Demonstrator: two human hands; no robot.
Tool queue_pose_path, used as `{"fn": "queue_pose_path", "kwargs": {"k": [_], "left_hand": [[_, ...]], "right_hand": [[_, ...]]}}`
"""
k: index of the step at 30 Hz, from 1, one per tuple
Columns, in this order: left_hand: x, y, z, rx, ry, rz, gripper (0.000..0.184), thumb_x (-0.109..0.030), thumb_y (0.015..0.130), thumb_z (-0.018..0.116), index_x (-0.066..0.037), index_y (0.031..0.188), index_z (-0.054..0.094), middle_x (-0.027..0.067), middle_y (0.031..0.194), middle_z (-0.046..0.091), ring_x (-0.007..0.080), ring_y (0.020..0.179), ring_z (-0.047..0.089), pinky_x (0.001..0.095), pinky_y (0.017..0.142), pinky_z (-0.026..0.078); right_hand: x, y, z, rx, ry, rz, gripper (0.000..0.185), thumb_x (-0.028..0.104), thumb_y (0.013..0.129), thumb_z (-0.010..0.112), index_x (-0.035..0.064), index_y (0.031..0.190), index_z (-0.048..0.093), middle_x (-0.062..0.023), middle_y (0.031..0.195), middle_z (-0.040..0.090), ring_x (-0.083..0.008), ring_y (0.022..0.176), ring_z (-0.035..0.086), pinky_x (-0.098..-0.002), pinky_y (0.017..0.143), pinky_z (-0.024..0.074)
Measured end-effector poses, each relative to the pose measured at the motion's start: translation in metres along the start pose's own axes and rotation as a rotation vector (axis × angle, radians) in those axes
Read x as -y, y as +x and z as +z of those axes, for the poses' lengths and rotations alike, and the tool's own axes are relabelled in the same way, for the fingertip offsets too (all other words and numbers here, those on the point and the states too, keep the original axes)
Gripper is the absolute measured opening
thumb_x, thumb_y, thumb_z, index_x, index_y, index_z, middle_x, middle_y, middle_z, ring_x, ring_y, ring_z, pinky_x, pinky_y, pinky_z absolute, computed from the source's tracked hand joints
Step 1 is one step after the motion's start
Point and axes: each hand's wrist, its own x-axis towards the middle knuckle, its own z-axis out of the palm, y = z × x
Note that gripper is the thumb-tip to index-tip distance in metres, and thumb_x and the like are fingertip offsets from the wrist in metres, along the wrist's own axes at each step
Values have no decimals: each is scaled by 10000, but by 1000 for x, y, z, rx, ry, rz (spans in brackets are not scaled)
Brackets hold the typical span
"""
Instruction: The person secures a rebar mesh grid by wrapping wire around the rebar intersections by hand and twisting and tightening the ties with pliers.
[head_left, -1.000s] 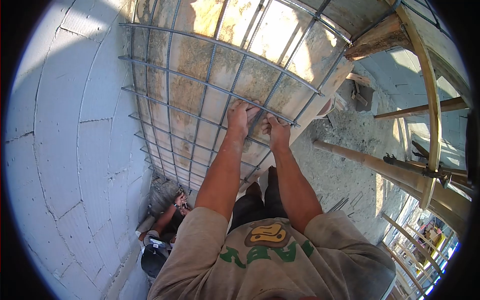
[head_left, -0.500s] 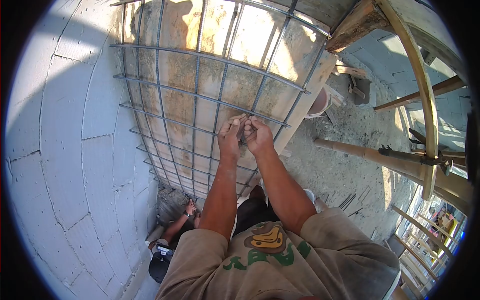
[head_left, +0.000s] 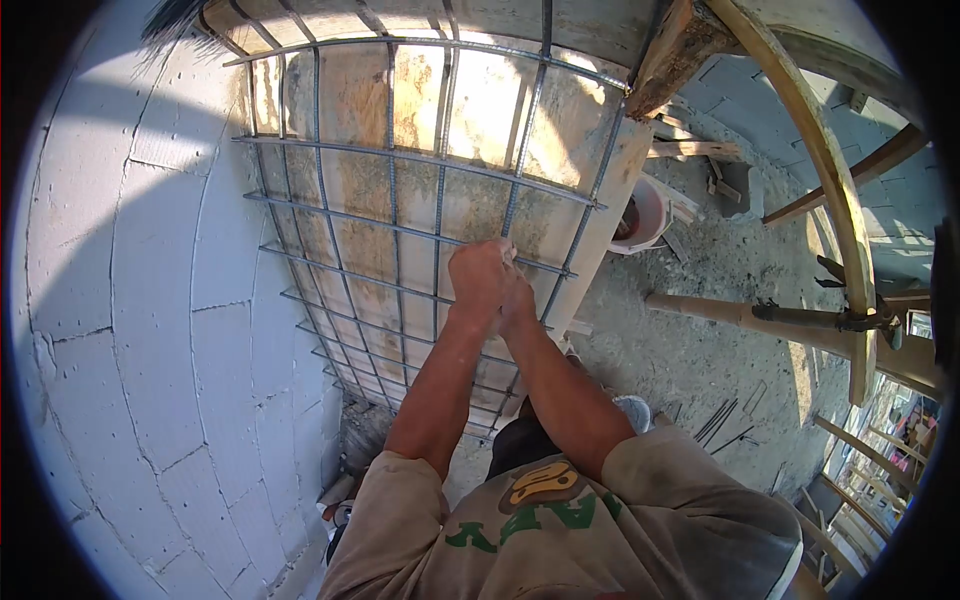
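Note:
A grid of steel rebar (head_left: 415, 152) lies over a stained wooden panel (head_left: 360, 185). Near the grid's right side, my left hand (head_left: 478, 277) and my right hand (head_left: 517, 300) are pressed together at a bar crossing. Both have their fingers closed. Whatever is between them is too small or too hidden to make out.
A block wall (head_left: 150, 300) rises on the left. At the right are a pink bucket (head_left: 650, 215), a rough timber post (head_left: 680, 55), a long pole (head_left: 740, 312) and loose rods (head_left: 716, 420) on the concrete floor. A co-worker is partly visible at lower left.
My hands have come together and now overlap at the grid. The view has shifted, showing more of the grid's top and the bucket. The co-worker's hands have gone out of sight.

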Motion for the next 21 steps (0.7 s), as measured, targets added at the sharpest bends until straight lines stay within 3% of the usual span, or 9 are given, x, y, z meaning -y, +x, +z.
{"fn": "queue_pose_path", "kwargs": {"k": [3, 7, 10, 13, 16, 19, 21], "left_hand": [[-5, 9, 12, 30, 54, -107, 147, -165, 759, 664, -116, 889, 715, 125, 773, 678, 309, 720, 653, 372, 660, 515], [-13, 1, 3, 20, -20, -242, 218, -142, 781, 666, -79, 989, 679, 142, 806, 682, 278, 756, 670, 356, 669, 520], [2, -18, 16, -142, -481, -287, 277, -113, 802, 669, -10, 1054, 619, 123, 881, 694, 207, 767, 675, 313, 664, 520], [12, -34, 35, -345, -1003, -431, 258, -167, 829, 657, -2, 1024, 622, 122, 853, 692, 184, 755, 657, 289, 715, 515], [23, -40, 44, -327, -970, -622, 276, -198, 843, 657, 25, 1001, 619, 104, 840, 682, 145, 753, 626, 257, 701, 500], [26, -33, 39, -94, -1020, -672, 289, -183, 881, 637, 52, 1037, 573, 70, 802, 622, 97, 711, 577, 227, 610, 481], [35, -23, 40, 66, -1043, -720, 298, -207, 883, 637, 47, 1029, 580, 62, 812, 622, 95, 728, 570, 229, 615, 471]], "right_hand": [[8, 0, 0, -6, -236, -67, 221, 271, 945, 495, 96, 1049, 581, -12, 912, 628, -130, 789, 621, -274, 647, 502], [28, -19, 16, -121, -200, -13, 232, 268, 929, 529, 71, 1023, 607, -7, 859, 621, -97, 713, 593, -255, 569, 461], [45, -32, 28, -141, -445, -64, 200, 223, 918, 543, 53, 958, 639, -8, 775, 612, -86, 654, 574, -245, 535, 442], [45, -27, 21, -106, -554, -53, 192, 190, 906, 549, 28, 901, 651, -21, 711, 607, -94, 588, 566, -244, 507, 438], [51, -33, 20, -35, -595, -29, 204, 164, 906, 529, 6, 878, 655, -38, 700, 613, -103, 565, 565, -250, 505, 446], [53, -35, 21, -33, -647, -35, 221, 159, 915, 508, -6, 890, 654, -41, 714, 619, -104, 536, 559, -253, 485, 440], [57, -37, 24, -45, -761, -69, 204, 144, 904, 513, -3, 897, 655, -69, 711, 630, -144, 560, 580, -286, 523, 465]]}}
